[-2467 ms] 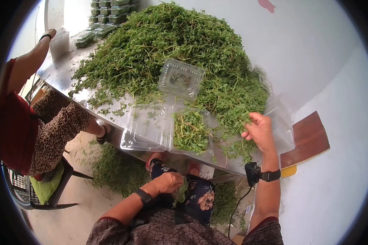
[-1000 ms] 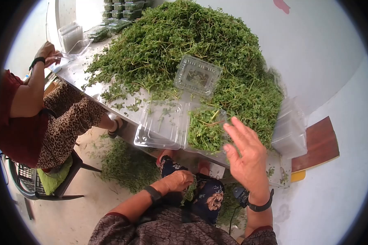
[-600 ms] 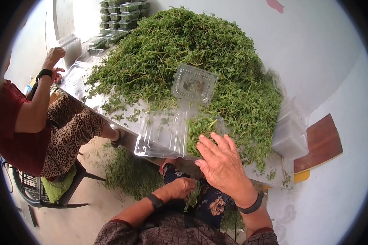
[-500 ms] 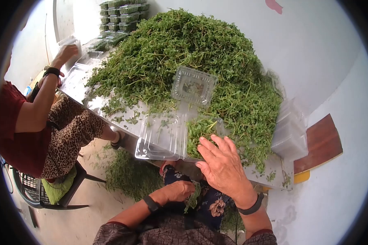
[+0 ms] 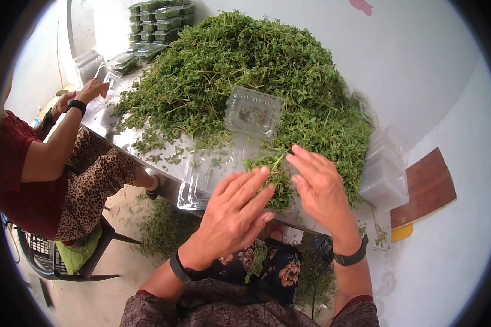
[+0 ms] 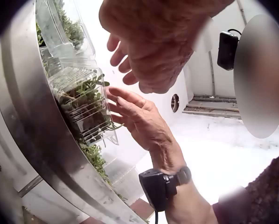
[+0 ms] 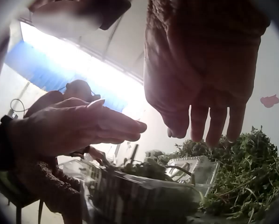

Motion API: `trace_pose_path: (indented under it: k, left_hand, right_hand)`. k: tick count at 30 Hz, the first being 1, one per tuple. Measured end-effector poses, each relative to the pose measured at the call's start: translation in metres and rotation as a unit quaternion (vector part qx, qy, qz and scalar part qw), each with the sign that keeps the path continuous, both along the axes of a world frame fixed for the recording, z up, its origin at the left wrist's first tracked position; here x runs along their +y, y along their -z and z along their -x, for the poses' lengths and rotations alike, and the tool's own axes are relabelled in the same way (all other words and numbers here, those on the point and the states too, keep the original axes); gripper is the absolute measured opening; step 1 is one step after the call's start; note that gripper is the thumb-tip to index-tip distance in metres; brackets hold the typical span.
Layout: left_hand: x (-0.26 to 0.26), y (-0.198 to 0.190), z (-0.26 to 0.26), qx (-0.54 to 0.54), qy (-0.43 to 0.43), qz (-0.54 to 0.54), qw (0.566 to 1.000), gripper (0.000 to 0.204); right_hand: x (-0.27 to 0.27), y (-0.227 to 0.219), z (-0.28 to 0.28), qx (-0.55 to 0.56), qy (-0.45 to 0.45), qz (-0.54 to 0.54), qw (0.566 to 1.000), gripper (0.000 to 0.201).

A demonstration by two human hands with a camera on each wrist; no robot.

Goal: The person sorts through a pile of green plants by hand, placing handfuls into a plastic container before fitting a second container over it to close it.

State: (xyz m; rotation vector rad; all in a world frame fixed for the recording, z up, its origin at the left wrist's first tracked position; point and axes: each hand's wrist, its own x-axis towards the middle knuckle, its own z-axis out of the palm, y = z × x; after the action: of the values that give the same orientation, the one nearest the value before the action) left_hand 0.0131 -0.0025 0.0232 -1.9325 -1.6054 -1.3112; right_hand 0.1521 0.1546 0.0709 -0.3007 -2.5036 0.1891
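Observation:
A clear plastic clamshell box filled with leafy green sprigs (image 5: 281, 191) sits at the table's front edge, its lid (image 5: 204, 163) folded open to the left. My left hand (image 5: 223, 218) hovers over the box's near left side, fingers straight and holding nothing. At the box's right side my right hand (image 5: 324, 191) is raised with extended fingers. Both palms show bare in the wrist views: the left hand (image 6: 149, 51) above the box (image 6: 86, 105), the right hand (image 7: 200, 84) over its rim. A small bunch of greens (image 5: 258, 260) lies on the floral trousers.
Behind the box rises a large heap of greens (image 5: 245, 60), with another clear box (image 5: 253, 111) on it. Nested clear boxes (image 5: 384, 174) stand at right. Filled boxes (image 5: 158, 22) are stacked at the back. Another person (image 5: 43, 163) sits at left, hands over the table.
My left hand has risen from the bunch on the lap to the box. The right hand moved from the heap to over the filled box, then lifted and shifted right.

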Motion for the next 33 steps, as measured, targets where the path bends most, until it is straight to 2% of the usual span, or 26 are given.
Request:
trace_pose_path:
  k: [2,6,8,10,15,25,33]
  left_hand:
    - [0.012,0.001,-0.002,0.04,-0.053,0.092,0.994,0.044]
    - [0.026,0.013,-0.008,0.045,-0.08,0.173,0.981,0.05]
    - [0.027,0.015,-0.009,0.045,-0.074,0.178,0.98,0.05]
    - [0.027,0.018,-0.009,0.041,-0.069,0.186,0.979,0.05]
    - [0.027,0.016,-0.009,0.049,-0.067,0.192,0.978,0.049]
    - [0.029,0.017,-0.011,0.044,-0.066,0.182,0.98,0.048]
    - [0.032,0.012,-0.013,0.065,-0.078,0.184,0.978,0.046]
  right_hand:
    - [0.01,0.0,0.009,-0.009,-0.007,0.001,1.0,0.035]
    - [0.023,0.006,0.025,-0.03,-0.029,0.003,0.999,0.028]
    - [0.028,0.011,0.03,-0.047,-0.035,0.006,0.998,0.026]
    - [0.032,0.015,0.033,-0.045,-0.053,-0.035,0.997,0.017]
    - [0.036,0.017,0.037,-0.08,-0.037,-0.082,0.993,0.004]
    - [0.031,0.014,0.034,-0.13,-0.041,-0.163,0.977,0.015]
    - [0.025,0.019,0.033,-0.13,-0.027,-0.192,0.972,0.006]
